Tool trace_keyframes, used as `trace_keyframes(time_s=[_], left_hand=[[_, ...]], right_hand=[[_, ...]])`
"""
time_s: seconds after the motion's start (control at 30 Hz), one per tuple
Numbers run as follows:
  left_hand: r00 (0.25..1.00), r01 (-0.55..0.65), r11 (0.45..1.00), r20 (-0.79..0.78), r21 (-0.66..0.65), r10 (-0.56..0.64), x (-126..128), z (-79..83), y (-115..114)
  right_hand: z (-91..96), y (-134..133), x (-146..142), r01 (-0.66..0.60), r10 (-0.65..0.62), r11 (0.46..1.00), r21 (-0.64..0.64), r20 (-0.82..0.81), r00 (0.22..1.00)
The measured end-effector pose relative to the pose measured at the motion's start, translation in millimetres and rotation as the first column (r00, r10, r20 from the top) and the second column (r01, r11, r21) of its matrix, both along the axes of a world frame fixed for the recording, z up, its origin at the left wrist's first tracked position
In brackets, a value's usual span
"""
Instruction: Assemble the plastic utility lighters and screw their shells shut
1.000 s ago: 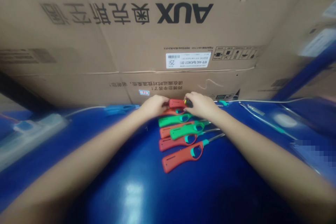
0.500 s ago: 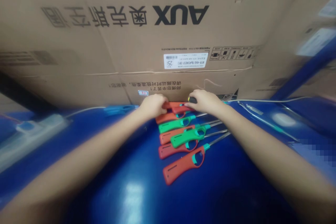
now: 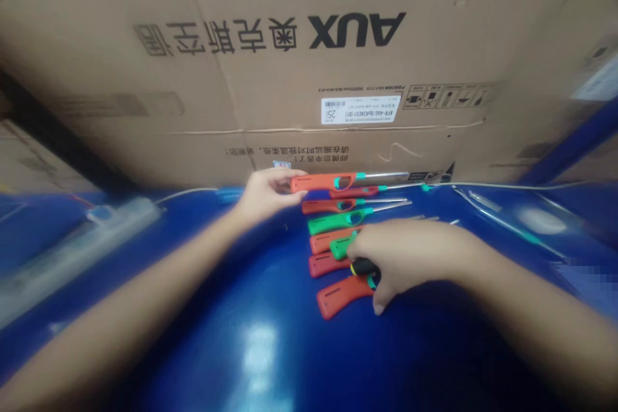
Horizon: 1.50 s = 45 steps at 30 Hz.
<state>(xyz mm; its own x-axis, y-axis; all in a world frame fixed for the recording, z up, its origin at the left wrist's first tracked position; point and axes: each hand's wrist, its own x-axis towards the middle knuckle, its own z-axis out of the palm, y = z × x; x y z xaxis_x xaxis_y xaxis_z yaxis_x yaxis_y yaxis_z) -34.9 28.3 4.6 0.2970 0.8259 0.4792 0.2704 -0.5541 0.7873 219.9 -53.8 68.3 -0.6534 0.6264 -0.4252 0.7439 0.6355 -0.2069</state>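
Observation:
My left hand (image 3: 271,196) is closed on the butt of an orange long-necked lighter (image 3: 316,183), which it holds level at the back, metal tube to the right. In my right hand (image 3: 403,254) is a black tool handle with a yellow end (image 3: 365,267); the rest of the tool is hidden. That hand covers parts of a green lighter (image 3: 340,246), a red lighter (image 3: 328,264) and the nearest orange lighter (image 3: 342,297). Further back lie another green lighter (image 3: 333,223), an orange one (image 3: 318,206) and a dark red one (image 3: 352,192).
A large cardboard box (image 3: 270,90) stands upright behind the blue tabletop (image 3: 232,309). A white power strip (image 3: 120,232) lies at the left, with a cable along the back. To the right, a thin tool with a green part (image 3: 526,236) rests near a white oval object (image 3: 545,221).
My left hand has lifted the orange lighter slightly off the back of the row. My right hand, with the black handle, has come toward me and down over the nearer lighters.

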Motion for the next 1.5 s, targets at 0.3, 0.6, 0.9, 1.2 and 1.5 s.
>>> trace_keyframes(time_s=[0.3, 0.6, 0.9, 1.2, 1.5], left_hand=[[0.996, -0.044, 0.998, 0.078, 0.042, 0.041, -8.6, 17.6, -80.5], [0.938, 0.323, 0.816, 0.046, -0.480, -0.344, -6.9, -14.3, -135.6], [0.914, 0.106, 0.986, -0.377, -0.131, -0.149, 13.2, -29.7, -151.6], [0.848, 0.073, 0.997, -0.526, 0.001, -0.061, 37.1, -30.2, -143.9], [0.899, 0.058, 0.998, -0.436, 0.025, -0.041, 20.1, -48.7, -125.2]], right_hand=[[-30.6, -17.2, 14.5, 0.016, -0.006, 0.995, 0.101, -0.107, 0.994], [-68.2, -4.0, 36.2, 0.029, 0.061, 0.954, 0.300, -0.288, 0.956], [-58.9, -6.0, 27.6, 0.153, 0.045, 0.916, 0.370, -0.475, 0.879], [-10.9, -4.4, -40.3, 0.371, 0.067, 0.869, 0.327, -0.820, 0.568], [-57.6, 11.5, -63.3, 0.349, -0.007, 0.929, 0.123, -0.937, 0.348]])
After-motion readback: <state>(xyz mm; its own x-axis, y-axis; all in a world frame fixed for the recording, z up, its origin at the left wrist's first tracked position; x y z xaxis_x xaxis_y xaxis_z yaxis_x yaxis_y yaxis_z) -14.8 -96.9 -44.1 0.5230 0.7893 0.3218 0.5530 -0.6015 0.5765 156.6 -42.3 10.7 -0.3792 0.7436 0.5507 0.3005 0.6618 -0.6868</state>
